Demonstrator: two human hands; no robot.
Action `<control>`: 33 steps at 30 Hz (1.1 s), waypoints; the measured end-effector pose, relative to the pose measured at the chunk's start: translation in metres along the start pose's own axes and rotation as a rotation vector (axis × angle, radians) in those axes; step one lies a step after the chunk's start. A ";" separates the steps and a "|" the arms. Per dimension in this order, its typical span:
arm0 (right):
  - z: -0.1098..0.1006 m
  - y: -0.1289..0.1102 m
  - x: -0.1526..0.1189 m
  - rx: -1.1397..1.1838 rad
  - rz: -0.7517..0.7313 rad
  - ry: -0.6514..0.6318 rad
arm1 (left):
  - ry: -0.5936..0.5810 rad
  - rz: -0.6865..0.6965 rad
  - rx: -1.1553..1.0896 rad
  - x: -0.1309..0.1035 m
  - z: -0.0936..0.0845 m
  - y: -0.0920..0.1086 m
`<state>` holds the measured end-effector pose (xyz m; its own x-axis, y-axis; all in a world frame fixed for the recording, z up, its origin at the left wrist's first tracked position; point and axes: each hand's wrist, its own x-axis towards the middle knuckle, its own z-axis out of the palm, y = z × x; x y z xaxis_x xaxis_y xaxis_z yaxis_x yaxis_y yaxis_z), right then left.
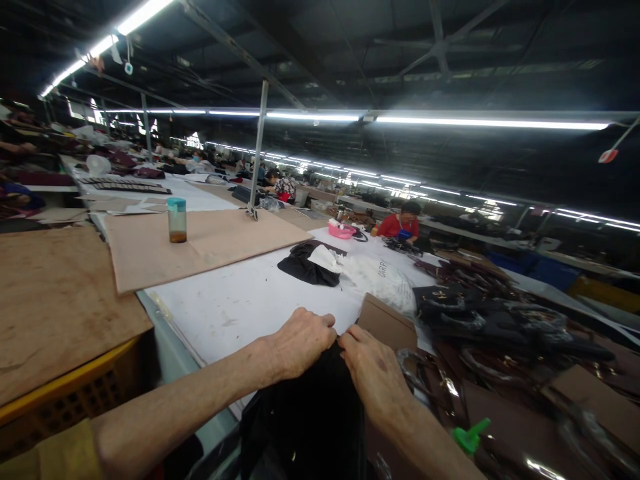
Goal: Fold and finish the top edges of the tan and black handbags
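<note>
Black cloth (310,420) hangs below my hands at the table's near edge; what it belongs to cannot be made out. My left hand (303,341) is closed, pinching its top edge. Close beside it, my right hand (376,370) grips the same edge with bent fingers. Just past my right hand lies a flat brown board (387,323). Dark brown handbags (505,413) with wrapped handles and metal fittings are piled at the right, and a green plastic piece (471,437) sits among them.
The white table (215,313) bears a black cloth bundle (305,263), white bags (377,280) and a pink basin (341,231). A bottle (177,221) stands on brown board (150,257). A yellow crate (75,393) is at left. A person in red (400,223) sits farther back.
</note>
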<state>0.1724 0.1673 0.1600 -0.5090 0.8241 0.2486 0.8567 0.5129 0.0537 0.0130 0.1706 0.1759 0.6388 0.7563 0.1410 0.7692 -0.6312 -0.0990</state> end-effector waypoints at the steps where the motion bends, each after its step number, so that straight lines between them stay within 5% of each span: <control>1: 0.000 0.000 0.002 -0.018 -0.003 0.006 | -0.012 0.000 0.009 0.002 -0.001 0.002; 7: 0.001 0.004 0.009 -0.025 0.003 0.004 | 0.071 -0.013 0.008 0.015 0.007 0.003; 14: 0.008 0.008 0.005 0.273 -0.107 0.128 | 0.193 0.062 -0.144 0.004 0.019 -0.011; 29: 0.012 0.029 -0.003 0.453 -0.206 0.000 | 0.143 0.261 -0.183 -0.003 0.014 -0.010; 33: 0.012 0.030 -0.007 0.496 -0.165 0.084 | 0.180 0.141 -0.315 -0.004 0.013 -0.011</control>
<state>0.2006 0.1796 0.1487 -0.6080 0.7110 0.3532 0.6132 0.7032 -0.3599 0.0019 0.1767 0.1631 0.7040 0.6334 0.3214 0.6139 -0.7702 0.1731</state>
